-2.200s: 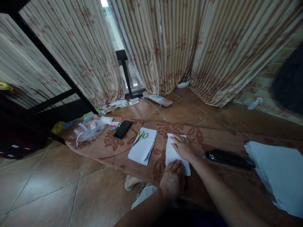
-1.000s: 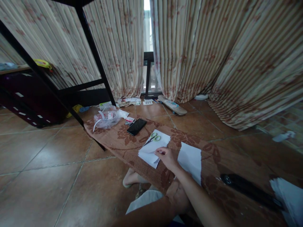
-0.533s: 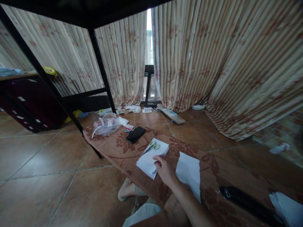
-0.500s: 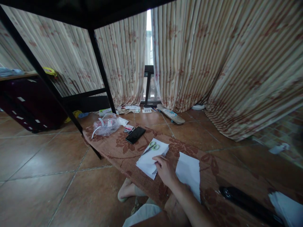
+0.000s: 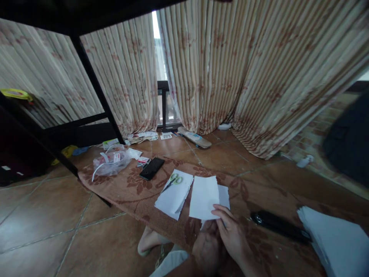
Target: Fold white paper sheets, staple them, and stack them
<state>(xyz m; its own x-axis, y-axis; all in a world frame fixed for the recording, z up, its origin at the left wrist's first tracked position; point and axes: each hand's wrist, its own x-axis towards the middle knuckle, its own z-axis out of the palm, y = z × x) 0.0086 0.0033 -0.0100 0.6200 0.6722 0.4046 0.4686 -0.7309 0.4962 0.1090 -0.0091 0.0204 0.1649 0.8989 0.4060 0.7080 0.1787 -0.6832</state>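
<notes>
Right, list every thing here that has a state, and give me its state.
Held sheet: unfolded, pinched by the right hand
Left hand: fingers partly hidden
Scissors: lying on paper, open or shut unclear
Phone: flat, screen dark
Plastic bag: crumpled
Curtains: nearly closed, narrow gap
Big paper pile: edges uneven
Black tool: lying untouched
Skateboard: on the floor

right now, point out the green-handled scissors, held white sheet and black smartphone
Green-handled scissors (image 5: 171,182): head view, where handles meet blades.
Held white sheet (image 5: 204,197): head view, face centre.
Black smartphone (image 5: 152,168): head view, top-face centre.
</notes>
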